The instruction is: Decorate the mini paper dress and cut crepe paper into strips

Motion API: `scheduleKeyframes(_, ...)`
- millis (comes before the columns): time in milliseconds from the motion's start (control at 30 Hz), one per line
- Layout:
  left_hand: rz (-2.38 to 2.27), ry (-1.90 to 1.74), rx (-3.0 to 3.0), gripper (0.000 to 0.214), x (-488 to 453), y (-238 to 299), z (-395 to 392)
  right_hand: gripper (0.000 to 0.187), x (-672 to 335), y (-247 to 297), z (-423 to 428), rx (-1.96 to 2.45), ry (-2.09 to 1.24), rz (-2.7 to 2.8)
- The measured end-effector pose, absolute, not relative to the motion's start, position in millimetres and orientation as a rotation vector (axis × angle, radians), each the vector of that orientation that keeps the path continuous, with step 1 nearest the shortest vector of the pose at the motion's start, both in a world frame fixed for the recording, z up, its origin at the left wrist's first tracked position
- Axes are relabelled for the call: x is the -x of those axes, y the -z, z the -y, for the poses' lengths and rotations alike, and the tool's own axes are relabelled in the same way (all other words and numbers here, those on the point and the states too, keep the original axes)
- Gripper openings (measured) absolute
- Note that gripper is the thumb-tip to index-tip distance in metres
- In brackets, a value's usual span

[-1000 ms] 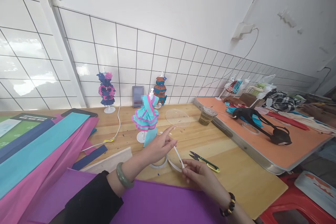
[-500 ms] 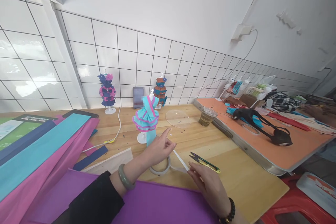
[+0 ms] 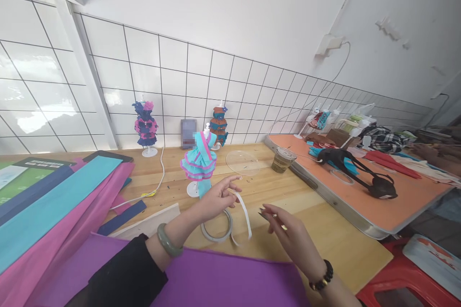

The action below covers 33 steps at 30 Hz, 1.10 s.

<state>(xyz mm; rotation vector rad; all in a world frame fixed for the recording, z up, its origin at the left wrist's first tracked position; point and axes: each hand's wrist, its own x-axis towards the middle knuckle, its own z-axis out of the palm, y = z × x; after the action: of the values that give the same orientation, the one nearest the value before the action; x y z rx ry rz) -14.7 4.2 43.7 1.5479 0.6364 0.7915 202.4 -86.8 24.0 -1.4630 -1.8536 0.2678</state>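
Note:
My left hand (image 3: 220,196) pinches the end of a thin white tape strip (image 3: 247,218), with the index finger stretched out. The strip bends down in a loose curve to a tape roll (image 3: 216,239) lying flat on the table below that hand. My right hand (image 3: 290,230) is around black thread snips (image 3: 264,214), fingers and thumb on either side. Dark blade tips poke out past the fingertips, while most of the handle is hidden. A small dress form in a turquoise and pink ruffled dress (image 3: 199,163) stands just beyond my left hand.
Purple paper (image 3: 230,278) covers the table's near edge. Turquoise, pink and blue crepe paper (image 3: 72,206) lies at left. Two more dressed forms stand by the tiled wall. A cup of brown liquid (image 3: 283,160) stands beside an orange table (image 3: 389,182) at right.
My right hand has let go of the tape strip and moved slightly right, onto the thread snips. The strip, taut before, now hangs slack from my left hand.

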Motion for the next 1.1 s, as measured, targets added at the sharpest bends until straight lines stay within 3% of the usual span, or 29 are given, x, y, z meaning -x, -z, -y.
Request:
scheduleKeyframes(400, -0.542, -0.816, -1.632, 0.050, 12.0, -61.6, 9.0, 0.036, -141.5, -96.6, 64.0, 1.337, -0.988, 1.349)
scheduleKeyframes(600, -0.633, -0.948, -1.980, 0.056, 12.7, -63.6, 10.2, 0.031, -138.5, -93.4, 61.0, 1.271, -1.060, 1.195)
scheduleKeyframes(900, -0.925, -1.171, -2.491, 0.034, 18.6, -71.0, 12.7, 0.026, -138.7, -90.2, 61.0, 1.220, -1.037, 1.192)
scheduleKeyframes(1100, -1.428, -1.605, -2.540, 0.019, 39.4, -82.1, -4.6, 0.027, -132.4, -94.0, 61.5, 1.281, -0.931, 1.317)
